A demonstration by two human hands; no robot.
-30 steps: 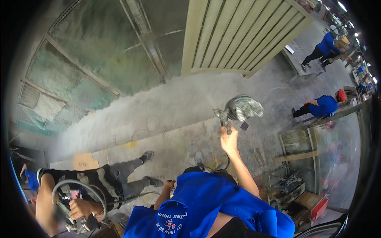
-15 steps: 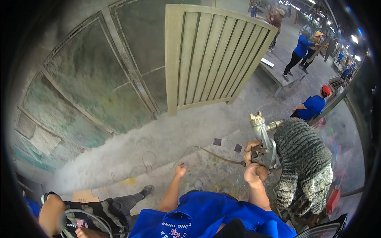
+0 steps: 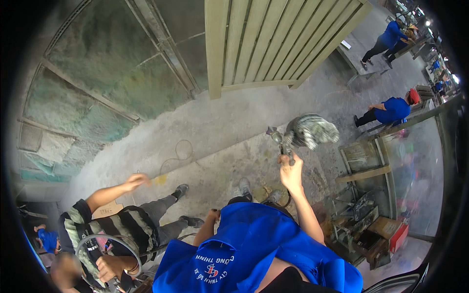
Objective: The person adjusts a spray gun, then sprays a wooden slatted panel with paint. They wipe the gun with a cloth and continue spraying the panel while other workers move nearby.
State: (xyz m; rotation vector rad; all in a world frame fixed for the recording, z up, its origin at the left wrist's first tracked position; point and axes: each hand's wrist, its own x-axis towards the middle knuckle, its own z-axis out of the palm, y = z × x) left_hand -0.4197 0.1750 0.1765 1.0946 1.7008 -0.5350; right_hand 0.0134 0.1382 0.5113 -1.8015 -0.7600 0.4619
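My right hand (image 3: pixel 291 172) is wrapped around the handle of a spray gun (image 3: pixel 279 139), held out in front of me at the right. The gun's cup, in a grey and white striped knit cover (image 3: pixel 311 131), sticks out to the right of it. Low and close to my body is my left hand (image 3: pixel 213 215), small and dark in the picture; its fingers cannot be made out. Beyond the gun stands an upright slatted wooden panel (image 3: pixel 264 44) in a pale olive finish, apart from both hands and cut off by the top edge.
At my left, a co-worker in a striped shirt (image 3: pixel 139 229) holds a looped grey hose (image 3: pixel 83 244). A thin hose (image 3: pixel 178 154) lies on the floor. To the right are a cluttered stand (image 3: pixel 371 234) and a framed clear sheet (image 3: pixel 415 171). Other people (image 3: pixel 391 110) are farther back.
The spray gun has dropped away from the view and moved left in my right hand. My left hand has drawn back toward my body. The co-worker's arm now reaches forward. The panel appears higher.
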